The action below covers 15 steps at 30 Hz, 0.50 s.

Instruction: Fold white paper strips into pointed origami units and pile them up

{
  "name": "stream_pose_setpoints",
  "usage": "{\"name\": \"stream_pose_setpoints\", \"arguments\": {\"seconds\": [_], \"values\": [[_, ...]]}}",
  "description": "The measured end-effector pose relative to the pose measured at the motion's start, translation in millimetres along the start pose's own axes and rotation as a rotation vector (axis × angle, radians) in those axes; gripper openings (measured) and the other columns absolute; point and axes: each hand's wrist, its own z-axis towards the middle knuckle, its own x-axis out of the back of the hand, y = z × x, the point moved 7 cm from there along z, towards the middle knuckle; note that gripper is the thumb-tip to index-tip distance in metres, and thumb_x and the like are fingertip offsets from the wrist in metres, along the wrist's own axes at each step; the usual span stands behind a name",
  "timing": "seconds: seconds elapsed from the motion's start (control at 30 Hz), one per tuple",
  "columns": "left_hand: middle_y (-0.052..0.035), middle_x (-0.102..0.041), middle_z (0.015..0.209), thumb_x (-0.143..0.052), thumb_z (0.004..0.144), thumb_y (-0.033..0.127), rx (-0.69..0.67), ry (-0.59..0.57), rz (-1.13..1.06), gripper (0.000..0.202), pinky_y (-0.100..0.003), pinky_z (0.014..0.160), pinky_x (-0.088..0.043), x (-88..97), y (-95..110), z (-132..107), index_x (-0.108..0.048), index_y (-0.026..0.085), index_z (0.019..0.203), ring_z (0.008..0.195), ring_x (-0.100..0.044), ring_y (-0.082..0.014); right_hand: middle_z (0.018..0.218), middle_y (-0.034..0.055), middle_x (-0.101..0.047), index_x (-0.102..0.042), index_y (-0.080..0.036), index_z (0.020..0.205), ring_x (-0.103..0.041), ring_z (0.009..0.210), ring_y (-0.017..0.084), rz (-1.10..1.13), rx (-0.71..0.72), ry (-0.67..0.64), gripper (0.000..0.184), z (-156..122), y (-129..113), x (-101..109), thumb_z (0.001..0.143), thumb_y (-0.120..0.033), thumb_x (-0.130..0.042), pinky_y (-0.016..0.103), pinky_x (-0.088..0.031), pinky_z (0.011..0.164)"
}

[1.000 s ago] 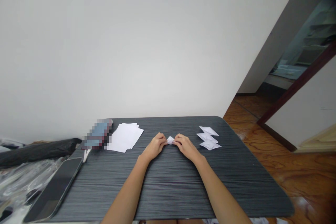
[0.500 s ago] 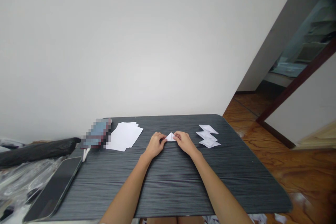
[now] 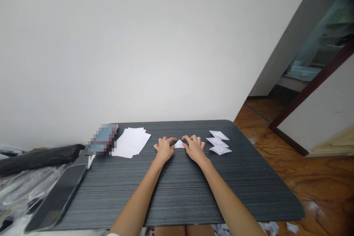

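A small white folded paper triangle (image 3: 179,143) lies flat on the dark striped table (image 3: 179,195), toward its far edge. My left hand (image 3: 165,148) rests just left of it with fingers spread flat, the fingertips touching the triangle's left corner. On the other side, my right hand (image 3: 194,146) also lies flat with spread fingers, touching the right corner. Neither hand grips the paper; both press down around it.
A stack of white paper sheets (image 3: 131,143) lies to the left, beside a blurred blue object (image 3: 102,140). Three folded white pieces (image 3: 219,142) sit to the right. A dark phone (image 3: 56,199) lies at the table's left edge, with a black bundle (image 3: 38,158) beyond it.
The folded paper went from being pinched between both hands to lying flat on the table. Both hands have opened and spread their fingers flat beside it.
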Motion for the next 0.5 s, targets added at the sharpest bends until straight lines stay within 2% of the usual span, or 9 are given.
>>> {"name": "stream_pose_setpoints", "arguments": {"seconds": [0.1, 0.2, 0.27, 0.4, 0.5], "values": [[-0.0032, -0.05, 0.091, -0.042, 0.075, 0.014, -0.169, 0.031, -0.004, 0.031, -0.034, 0.071, -0.03, 3.6, 12, -5, -0.057, 0.031, 0.095, 0.088, -0.04, -0.0194, 0.089, 0.0042, -0.043, -0.05, -0.034, 0.096, -0.037, 0.085, 0.021, -0.022, 0.026, 0.006, 0.019, -3, -4, 0, 0.079, -0.031, -0.044, 0.036, -0.026, 0.07], [-0.0042, -0.05, 0.094, -0.034, 0.078, 0.008, -0.41, 0.026, 0.029, 0.033, -0.031, 0.073, -0.032, 2.0, 31, -15, -0.06, 0.024, 0.087, 0.093, -0.039, -0.018, 0.089, 0.0043, -0.043, -0.05, -0.033, 0.097, -0.036, 0.084, 0.021, -0.036, 0.025, 0.018, 0.02, -4, -5, 0, 0.079, -0.03, -0.044, 0.036, -0.026, 0.07], [-0.0065, -0.05, 0.092, -0.032, 0.078, 0.007, -0.5, 0.016, 0.088, 0.031, -0.031, 0.073, -0.033, -2.5, 41, -21, -0.061, 0.018, 0.083, 0.093, -0.039, -0.0184, 0.089, 0.004, -0.043, -0.049, -0.033, 0.097, -0.036, 0.084, 0.02, -0.044, 0.023, 0.021, 0.02, -4, -5, 1, 0.079, -0.031, -0.044, 0.035, -0.025, 0.07], [-0.0098, -0.051, 0.084, -0.034, 0.075, 0.004, -0.492, -0.001, 0.215, 0.027, -0.031, 0.075, -0.037, -11.5, 49, -26, -0.059, 0.011, 0.082, 0.082, -0.044, -0.0184, 0.09, 0.0033, -0.041, -0.049, -0.035, 0.098, -0.035, 0.085, 0.02, -0.071, 0.002, 0.022, 0.02, -5, -5, 2, 0.079, -0.032, -0.044, 0.034, -0.024, 0.069], [-0.008, -0.052, 0.077, -0.035, 0.074, 0.004, -0.438, 0.002, 0.245, 0.028, -0.029, 0.073, -0.038, -10.9, 47, -22, -0.06, 0.012, 0.085, 0.076, -0.047, -0.0176, 0.092, 0.0033, -0.04, -0.049, -0.036, 0.099, -0.035, 0.086, 0.02, -0.091, -0.005, 0.027, 0.022, -6, -5, 2, 0.079, -0.029, -0.044, 0.034, -0.024, 0.071]]}}
